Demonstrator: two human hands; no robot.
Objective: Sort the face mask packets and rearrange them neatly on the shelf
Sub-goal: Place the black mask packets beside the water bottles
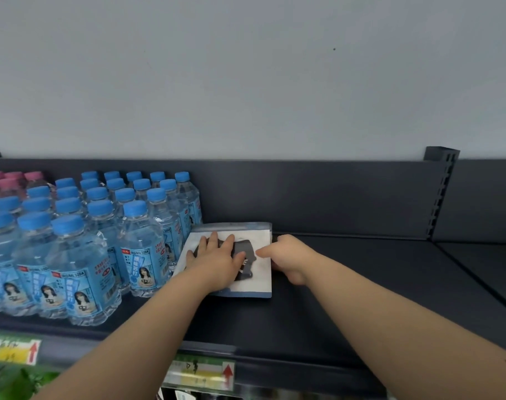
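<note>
A face mask packet (260,238), white with a dark mask picture and a blue-grey border, lies flat on the dark shelf (361,284) just right of the water bottles. My left hand (217,259) rests palm down on top of it, fingers spread. My right hand (289,259) grips the packet's right edge, thumb on top and fingers curled down the side. More packets may be stacked beneath; I cannot tell.
Several blue-capped soda water bottles (81,241) fill the shelf's left half, with pink-capped ones (12,180) at the far back left. A slotted upright post (441,194) divides the shelf at right. Price tags (199,372) hang on the front rail.
</note>
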